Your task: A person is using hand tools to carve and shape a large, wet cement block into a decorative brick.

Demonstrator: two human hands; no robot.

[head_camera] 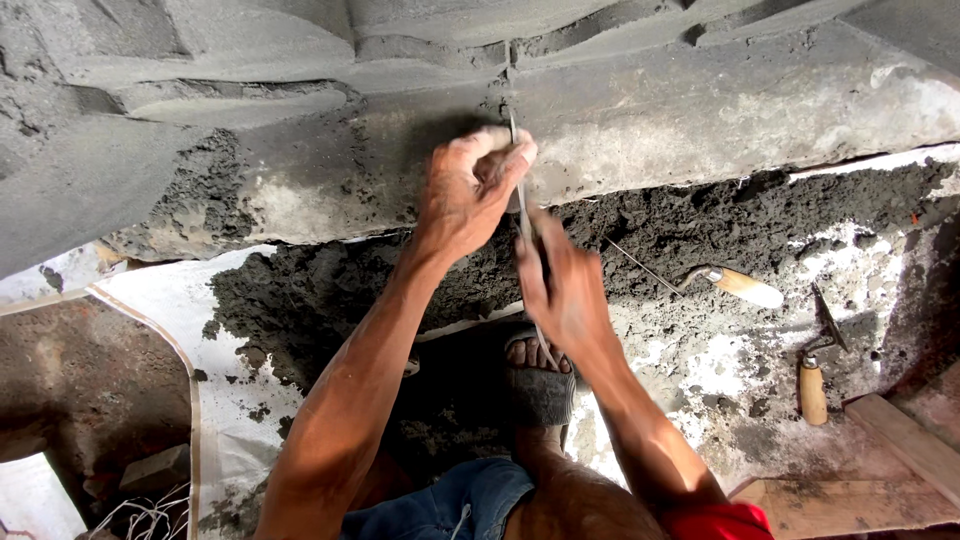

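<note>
My left hand [468, 188] is raised against the grey plastered concrete edge [700, 110] and pinches the upper end of a thin metal blade [521, 200]. Lower down, my right hand [562, 285] grips the same blade, which runs almost vertically between the two hands. The blade's top touches a narrow vertical groove [511, 75] in the wet plaster. Its lower tip shows beneath my right hand, over my sandalled foot [538, 375].
Dark wet mortar [700, 230] is heaped on a white sheet [170, 300] under the edge. Two wooden-handled trowels lie at the right, one [735, 284] on the mortar and one [815, 375] further right. Wooden boards [900, 440] lie at the lower right.
</note>
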